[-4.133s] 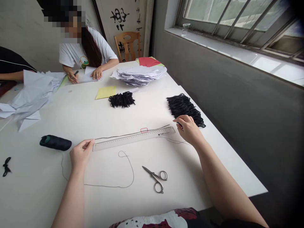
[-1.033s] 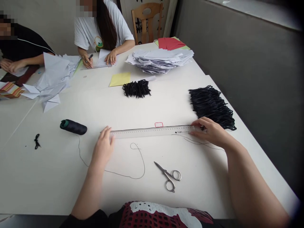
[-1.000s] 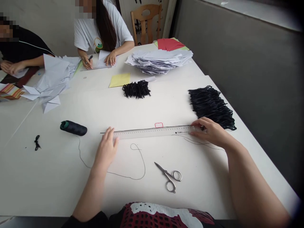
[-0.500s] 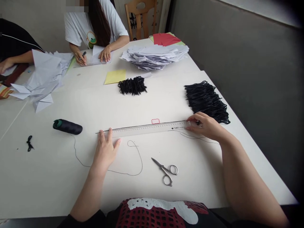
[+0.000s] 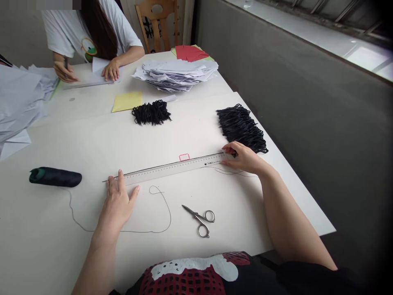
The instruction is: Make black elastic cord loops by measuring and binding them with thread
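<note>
A clear ruler (image 5: 166,171) lies slightly slanted on the white table, with a thin black cord (image 5: 156,166) stretched along its upper edge. My left hand (image 5: 116,200) rests on the ruler's left end, fingers spread and fingertips pressing on the cord. At the right end, my right hand (image 5: 244,157) is closed in a pinch over the cord and ruler; something dark shows between its fingers. Small scissors (image 5: 199,219) lie below the ruler, blades slightly parted. From a dark thread spool (image 5: 57,177) at left, loose thread (image 5: 170,215) runs under my left wrist and curls near the ruler.
Beyond the ruler are a bundle of black cord loops (image 5: 152,112), a larger bundle (image 5: 241,127) by the table's right edge, and yellow paper (image 5: 127,101). A paper stack (image 5: 176,73) stands farther back. Across the table, a person (image 5: 95,45) handles paper. A grey wall (image 5: 291,102) borders the right.
The view has swung right, so everything sits farther left. Both my hands keep their places on the ruler. The other person's pen hand has shifted and its fingers look more extended.
</note>
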`<action>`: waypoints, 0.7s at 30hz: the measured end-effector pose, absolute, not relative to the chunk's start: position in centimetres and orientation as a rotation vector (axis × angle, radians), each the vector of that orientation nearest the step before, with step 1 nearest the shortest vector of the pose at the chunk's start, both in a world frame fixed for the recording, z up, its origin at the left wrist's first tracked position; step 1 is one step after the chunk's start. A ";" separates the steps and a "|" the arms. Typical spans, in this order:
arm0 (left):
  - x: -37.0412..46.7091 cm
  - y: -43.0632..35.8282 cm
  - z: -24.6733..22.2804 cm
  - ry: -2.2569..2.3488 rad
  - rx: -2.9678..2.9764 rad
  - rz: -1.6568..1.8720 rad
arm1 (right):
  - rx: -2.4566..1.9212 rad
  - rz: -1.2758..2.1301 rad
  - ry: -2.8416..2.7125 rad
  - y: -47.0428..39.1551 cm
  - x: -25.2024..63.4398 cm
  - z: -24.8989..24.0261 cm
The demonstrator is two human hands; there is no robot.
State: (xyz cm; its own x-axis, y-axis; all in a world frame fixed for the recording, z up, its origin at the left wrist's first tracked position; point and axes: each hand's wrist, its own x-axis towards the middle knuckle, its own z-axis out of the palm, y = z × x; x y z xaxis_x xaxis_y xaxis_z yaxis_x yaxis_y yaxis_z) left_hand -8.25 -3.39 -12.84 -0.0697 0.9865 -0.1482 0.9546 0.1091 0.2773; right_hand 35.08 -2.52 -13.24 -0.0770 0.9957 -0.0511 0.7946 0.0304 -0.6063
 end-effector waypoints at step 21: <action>-8.6 -3.1 -13.5 2.097 1.938 0.282 | -1.786 0.695 -1.956 -2.5 35.3 -13.6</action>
State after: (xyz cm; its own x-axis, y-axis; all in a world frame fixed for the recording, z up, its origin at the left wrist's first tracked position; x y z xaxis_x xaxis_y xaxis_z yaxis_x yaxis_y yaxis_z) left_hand -8.65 -3.10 -13.52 -0.0678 0.9955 -0.0665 0.9426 0.0858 0.3226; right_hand 35.33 -2.54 -13.58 -0.1033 0.9939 -0.0376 0.7947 0.0597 -0.6040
